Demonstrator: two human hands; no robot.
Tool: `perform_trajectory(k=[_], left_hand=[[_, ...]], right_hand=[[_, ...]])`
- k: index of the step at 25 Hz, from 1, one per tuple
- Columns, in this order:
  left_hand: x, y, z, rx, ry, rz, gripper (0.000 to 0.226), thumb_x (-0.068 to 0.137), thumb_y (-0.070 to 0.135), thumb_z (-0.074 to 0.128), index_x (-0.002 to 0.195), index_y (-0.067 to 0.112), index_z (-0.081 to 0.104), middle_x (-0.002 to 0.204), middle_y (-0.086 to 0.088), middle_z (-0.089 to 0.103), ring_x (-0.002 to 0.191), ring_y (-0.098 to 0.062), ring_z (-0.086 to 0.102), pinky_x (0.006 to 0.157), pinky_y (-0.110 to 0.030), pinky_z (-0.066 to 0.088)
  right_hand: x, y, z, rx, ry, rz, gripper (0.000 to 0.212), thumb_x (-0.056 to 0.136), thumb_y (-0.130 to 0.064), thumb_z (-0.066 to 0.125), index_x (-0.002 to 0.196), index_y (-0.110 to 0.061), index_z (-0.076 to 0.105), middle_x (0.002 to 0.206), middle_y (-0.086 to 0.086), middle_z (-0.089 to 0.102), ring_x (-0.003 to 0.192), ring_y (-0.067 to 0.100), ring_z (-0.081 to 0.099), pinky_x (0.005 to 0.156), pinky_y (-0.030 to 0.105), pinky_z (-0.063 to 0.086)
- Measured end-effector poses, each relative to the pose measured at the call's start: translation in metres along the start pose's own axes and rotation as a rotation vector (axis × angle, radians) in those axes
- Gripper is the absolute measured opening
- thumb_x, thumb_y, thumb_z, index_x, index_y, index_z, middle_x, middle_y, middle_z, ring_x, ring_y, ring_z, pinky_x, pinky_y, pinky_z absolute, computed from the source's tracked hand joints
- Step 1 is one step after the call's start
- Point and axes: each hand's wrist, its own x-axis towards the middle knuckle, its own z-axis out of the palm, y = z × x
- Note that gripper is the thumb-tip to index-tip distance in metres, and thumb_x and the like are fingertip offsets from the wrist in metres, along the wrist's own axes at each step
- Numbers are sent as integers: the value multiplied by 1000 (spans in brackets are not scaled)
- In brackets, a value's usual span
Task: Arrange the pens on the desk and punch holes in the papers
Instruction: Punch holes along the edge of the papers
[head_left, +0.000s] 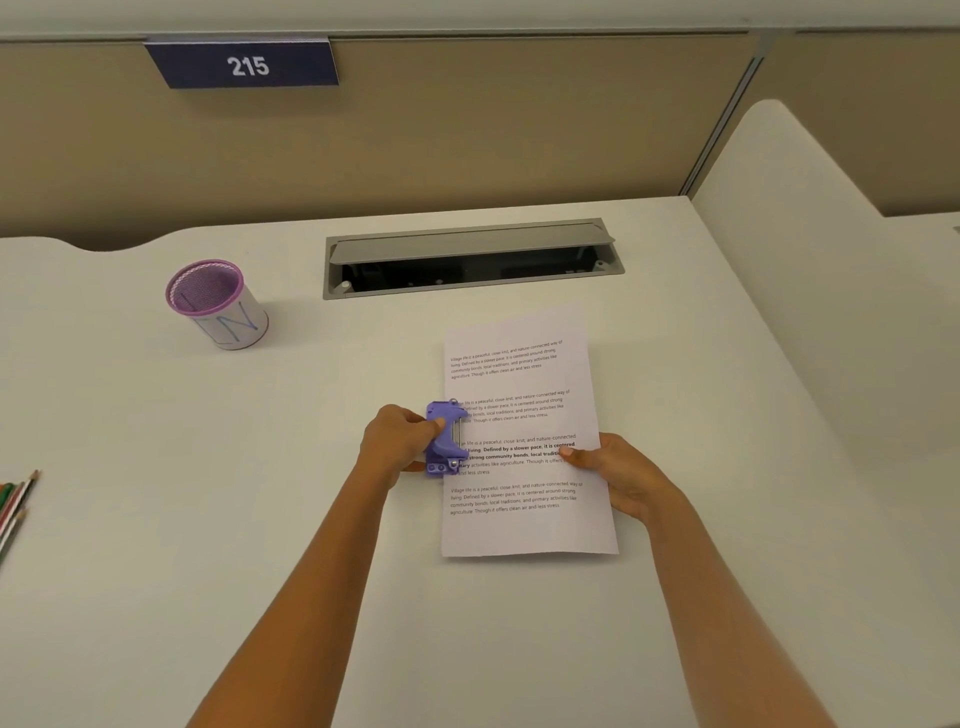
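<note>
One white desk (208, 519) before beige partition (467, 135) with 215 sign (244, 65)

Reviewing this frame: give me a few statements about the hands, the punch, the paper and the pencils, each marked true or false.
1. The left hand grips the purple plastic hole punch at the left edge of the printed white paper sheet. True.
2. The right hand lies flat on the white desk, clear of the sheet. False: it holds the sheet's right edge, thumb on top.
3. The coloured pencils stand in the purple mesh cup. False: they lie on the desk at the view's left edge, apart from the cup.
4. The grey cable-tray lid at the back of the desk is raised. True.
</note>
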Motion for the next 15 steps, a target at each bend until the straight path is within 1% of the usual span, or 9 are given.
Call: perform_trajectory(k=[2,4,5,6,8,9,11,13,15], left_hand=[[0,-3,0,28,-4,-11,32,87,29,66,99,0,65,97,-18,68,82,-31,67,82,-46,58],[-1,-4,0,44,21,-20,37,86,36,65,103,3,63,101,-15,68,87,-30,66,82,-44,57],[-2,-5,1,70,76,7,42,86,42,63,107,6,61,104,-11,67,91,-28,65,83,-43,56],[-3,-5,3,119,160,73,46,87,47,59,111,8,59,107,-8,66,95,-26,63,83,-40,54],[-3,-3,12,237,333,271,49,90,52,49,118,12,55,115,-8,63,106,-26,56,86,-39,47],[-1,-1,19,289,393,357,49,93,51,44,122,13,52,121,-9,59,113,-27,52,90,-42,43],[6,5,32,380,451,440,49,96,48,36,131,13,46,134,-10,50,126,-29,41,99,-47,36],[16,6,42,455,436,454,53,98,45,31,139,12,37,147,-10,38,139,-28,27,109,-50,26],[25,1,48,508,423,451,56,99,44,26,143,10,32,154,-9,27,145,-27,14,115,-51,16]], right_hand=[[1,-2,-1,-12,1,0,24,89,-4,64,114,-3,66,114,16,71,104,35,67,91,47,53],[2,-2,-2,-25,7,5,26,89,-4,64,115,-3,65,113,16,71,105,35,67,94,49,52],[2,-2,-3,-29,8,9,27,89,-4,64,116,-3,65,113,16,71,105,35,67,95,49,51],[2,-2,-3,-29,10,13,27,89,-4,64,116,-3,65,113,16,71,105,35,67,95,49,51],[2,-2,-5,-19,5,19,26,89,-4,64,115,-3,65,114,16,71,105,35,67,94,48,52],[1,-2,-5,-15,-1,19,25,89,-4,64,114,-3,66,115,16,70,105,35,67,94,48,52],[1,-1,-5,-16,-8,18,23,89,-4,64,112,-4,67,115,17,70,105,35,67,94,48,52],[1,-1,-3,-19,-6,16,26,89,-4,64,115,-3,66,116,17,70,106,35,67,95,48,52],[2,-1,-2,-21,-2,16,29,89,-4,64,118,-2,64,117,17,70,108,36,66,97,50,50]])
